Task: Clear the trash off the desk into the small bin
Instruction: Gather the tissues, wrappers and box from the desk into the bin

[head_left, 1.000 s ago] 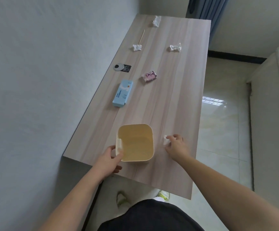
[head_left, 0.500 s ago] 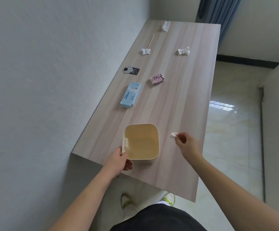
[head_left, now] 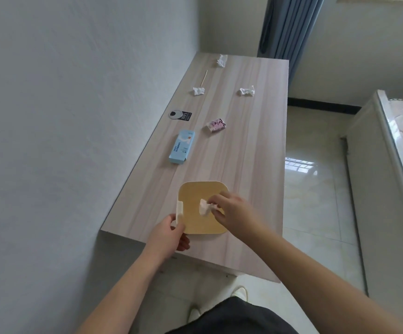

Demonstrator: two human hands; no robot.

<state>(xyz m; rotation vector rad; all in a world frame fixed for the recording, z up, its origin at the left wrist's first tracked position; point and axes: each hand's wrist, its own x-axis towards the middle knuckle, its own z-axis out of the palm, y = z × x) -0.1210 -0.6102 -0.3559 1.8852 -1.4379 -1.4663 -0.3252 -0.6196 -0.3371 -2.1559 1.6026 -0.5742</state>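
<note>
A small cream-yellow bin [head_left: 195, 196] stands near the front left corner of the wooden desk [head_left: 248, 150]. My left hand [head_left: 169, 233] grips the bin's near left rim by its white tab. Over the bin's opening, my right hand [head_left: 234, 212] pinches a crumpled white tissue [head_left: 204, 209]. Farther back on the desk lie a blue carton [head_left: 181, 147], a pink wrapper [head_left: 216, 125], three crumpled tissues [head_left: 198, 90] [head_left: 246, 91] [head_left: 221, 60], a thin wooden stick [head_left: 204, 78] and a black-and-silver label [head_left: 180, 115].
A grey wall runs along the desk's left side. A blue curtain [head_left: 284, 27] hangs behind the far end. To the right lie glossy floor tiles [head_left: 316, 189] and a white bed frame with a mattress [head_left: 398, 145]. My shoes show below the desk's front edge.
My right hand has lifted the tissue from the desk beside the bin and carried it left over the bin's opening. My left hand stays on the bin's rim.
</note>
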